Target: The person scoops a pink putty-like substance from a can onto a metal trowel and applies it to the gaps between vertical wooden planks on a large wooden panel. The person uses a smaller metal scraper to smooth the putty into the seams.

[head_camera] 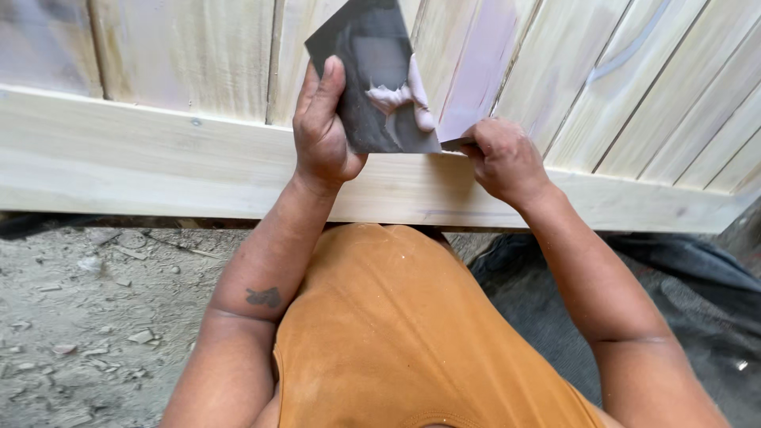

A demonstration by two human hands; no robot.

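We lean over a large pale wooden panel of vertical slats with a broad horizontal rail across its near edge — it fills the top of our view. Below it lies grey dusty ground strewn with wood chips, and our orange sleeveless shirt sits in the middle. We hold a dark grey sheet of sandpaper, smeared with pale dust, upright against the slats just above the rail. Our left hand grips its left edge, thumb pressed on the face, fingers curled behind. Our right hand is closed — its fingertips pinch the sheet's lower right corner, right at the rail.
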